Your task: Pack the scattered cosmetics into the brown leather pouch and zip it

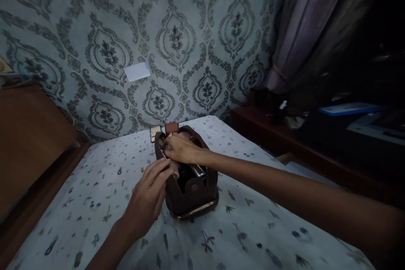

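Observation:
A dark brown handbag (193,200) stands unzipped on the bed, its mouth facing up. My left hand (150,192) grips the bag's left rim, fingertips over the zipped edge. Reaching in from the right, my right hand (182,148) is down inside the far part of the opening. Its fingers are curled and closed, but their tips are hidden in the bag, so what they hold cannot be made out. A shiny dark cylindrical item (198,171) lies inside below my right wrist. A pinkish item (185,134) shows behind that hand.
Beyond the bag lie a small brown item (171,128) and a card-like item (155,133) with a dark edge. The patterned bedsheet (104,202) meets the wallpapered wall (175,38). Brown wooden furniture (34,135) borders the left; a dark red ledge (256,122) runs along the right.

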The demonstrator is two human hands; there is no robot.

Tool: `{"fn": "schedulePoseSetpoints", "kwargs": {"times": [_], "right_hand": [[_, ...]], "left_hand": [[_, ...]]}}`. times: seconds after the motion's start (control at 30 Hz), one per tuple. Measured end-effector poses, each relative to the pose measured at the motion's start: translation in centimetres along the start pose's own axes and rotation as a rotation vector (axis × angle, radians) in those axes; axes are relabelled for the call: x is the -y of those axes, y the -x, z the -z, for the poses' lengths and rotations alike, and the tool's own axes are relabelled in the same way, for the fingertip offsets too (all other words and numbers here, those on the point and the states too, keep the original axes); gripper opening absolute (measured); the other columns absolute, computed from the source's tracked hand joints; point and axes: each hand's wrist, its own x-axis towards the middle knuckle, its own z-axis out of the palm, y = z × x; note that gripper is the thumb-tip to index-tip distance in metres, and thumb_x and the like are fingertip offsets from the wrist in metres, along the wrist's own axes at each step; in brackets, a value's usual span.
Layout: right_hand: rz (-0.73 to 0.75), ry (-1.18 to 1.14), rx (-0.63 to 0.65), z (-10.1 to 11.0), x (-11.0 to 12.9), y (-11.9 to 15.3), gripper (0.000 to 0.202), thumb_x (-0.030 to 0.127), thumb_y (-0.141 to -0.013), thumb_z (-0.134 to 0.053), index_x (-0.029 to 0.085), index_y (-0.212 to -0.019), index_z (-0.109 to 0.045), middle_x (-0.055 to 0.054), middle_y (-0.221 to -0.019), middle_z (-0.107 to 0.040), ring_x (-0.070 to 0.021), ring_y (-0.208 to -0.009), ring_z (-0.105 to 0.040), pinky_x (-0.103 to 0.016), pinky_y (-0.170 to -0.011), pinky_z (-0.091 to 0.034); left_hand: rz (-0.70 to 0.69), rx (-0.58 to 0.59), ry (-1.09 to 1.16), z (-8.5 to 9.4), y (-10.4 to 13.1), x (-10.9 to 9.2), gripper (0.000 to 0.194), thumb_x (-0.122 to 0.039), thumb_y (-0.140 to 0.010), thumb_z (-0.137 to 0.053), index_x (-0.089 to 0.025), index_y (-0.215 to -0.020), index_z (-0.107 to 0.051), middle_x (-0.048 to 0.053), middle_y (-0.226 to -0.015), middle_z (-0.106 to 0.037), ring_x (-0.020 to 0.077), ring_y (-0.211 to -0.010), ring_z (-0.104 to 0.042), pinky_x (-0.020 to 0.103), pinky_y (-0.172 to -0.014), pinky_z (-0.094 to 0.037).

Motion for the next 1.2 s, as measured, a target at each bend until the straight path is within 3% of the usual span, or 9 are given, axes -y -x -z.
{"fn": "schedulePoseSetpoints", "kwargs": {"times": [0.13, 0.4, 0.53, 0.7, 0.8, 0.97, 1.07, 1.2], "right_hand": [[0.063, -0.083, -0.044, -0.2, -0.7, 0.3, 0.03, 0.019, -0.087, -0.057, 0.015, -0.113, -0.071, -0.012, -0.117, -0.072, -0.0215, -0.109, -0.066, -0.025, -0.086, -0.045], [0.045, -0.252, -0.103, -1.3, -0.1, -0.4, 0.027, 0.01, -0.077, -0.064, 0.013, -0.103, -0.071, -0.012, -0.113, -0.071, -0.0208, -0.108, -0.062, -0.026, -0.089, -0.045], [-0.051, -0.343, -0.112, -1.7, -0.2, -0.2, 0.032, 0.015, -0.073, -0.068, 0.013, -0.105, -0.068, -0.009, -0.101, -0.072, -0.0216, -0.097, -0.065, -0.026, -0.078, -0.049], [-0.07, -0.431, -0.038, -1.6, -0.2, 0.3, 0.042, 0.012, -0.084, -0.051, 0.013, -0.126, -0.055, -0.004, -0.097, -0.072, -0.0133, -0.078, -0.067, -0.018, -0.058, -0.049], [-0.021, -0.381, -0.002, -1.3, 0.0, 0.1, 0.036, 0.009, -0.085, -0.05, 0.014, -0.119, -0.06, -0.004, -0.094, -0.071, -0.0153, -0.081, -0.067, -0.021, -0.065, -0.05], [0.075, -0.2, -0.047, -1.1, 0.5, 0.5, 0.024, 0.001, -0.081, -0.051, 0.01, -0.099, -0.064, -0.019, -0.113, -0.063, -0.0247, -0.106, -0.059, -0.031, -0.088, -0.046], [0.129, -0.131, -0.063, -1.4, 0.6, 1.0, 0.025, 0.001, -0.083, -0.049, 0.008, -0.103, -0.062, -0.021, -0.117, -0.06, -0.0252, -0.108, -0.057, -0.034, -0.092, -0.045], [0.161, -0.11, -0.041, -1.6, 0.3, 0.9, 0.025, 0.012, -0.089, -0.054, 0.005, -0.113, -0.059, -0.023, -0.12, -0.059, -0.0273, -0.11, -0.058, -0.035, -0.09, -0.046]], "left_hand": [[0.15, -0.02, 0.019, -0.4, 0.5, 0.0, 0.038, -0.016, -0.101, -0.04, -0.025, -0.137, -0.045, 0.014, -0.148, -0.047, 0.0262, -0.141, -0.042, 0.047, -0.109, -0.047], [0.342, -0.11, 0.252, -1.1, 1.0, -0.1, 0.042, -0.028, -0.102, -0.043, -0.029, -0.144, -0.037, 0.013, -0.154, -0.039, 0.0274, -0.144, -0.038, 0.051, -0.11, -0.046], [0.355, -0.104, 0.286, -1.1, 1.0, -0.1, 0.04, -0.03, -0.102, -0.043, -0.03, -0.142, -0.039, 0.013, -0.154, -0.038, 0.0272, -0.144, -0.038, 0.05, -0.11, -0.047], [0.375, -0.1, 0.302, -1.2, 1.1, 0.0, 0.038, -0.031, -0.102, -0.043, -0.03, -0.14, -0.041, 0.013, -0.154, -0.039, 0.0271, -0.143, -0.04, 0.048, -0.107, -0.049], [0.389, -0.096, 0.29, -1.3, 1.1, 0.1, 0.038, -0.032, -0.102, -0.043, -0.03, -0.14, -0.042, 0.013, -0.153, -0.041, 0.0284, -0.143, -0.041, 0.05, -0.106, -0.05], [0.385, -0.097, 0.258, -1.3, 1.2, 0.2, 0.037, -0.033, -0.102, -0.044, -0.028, -0.138, -0.045, 0.015, -0.153, -0.041, 0.0306, -0.143, -0.04, 0.053, -0.107, -0.048], [0.379, -0.096, 0.264, -1.4, 1.2, 0.3, 0.036, -0.033, -0.102, -0.043, -0.027, -0.138, -0.045, 0.015, -0.153, -0.04, 0.0302, -0.143, -0.039, 0.054, -0.11, -0.045], [0.368, -0.1, 0.298, -1.3, 1.2, 0.2, 0.037, -0.032, -0.102, -0.043, -0.028, -0.139, -0.043, 0.015, -0.151, -0.042, 0.0283, -0.141, -0.042, 0.052, -0.107, -0.048]]}}
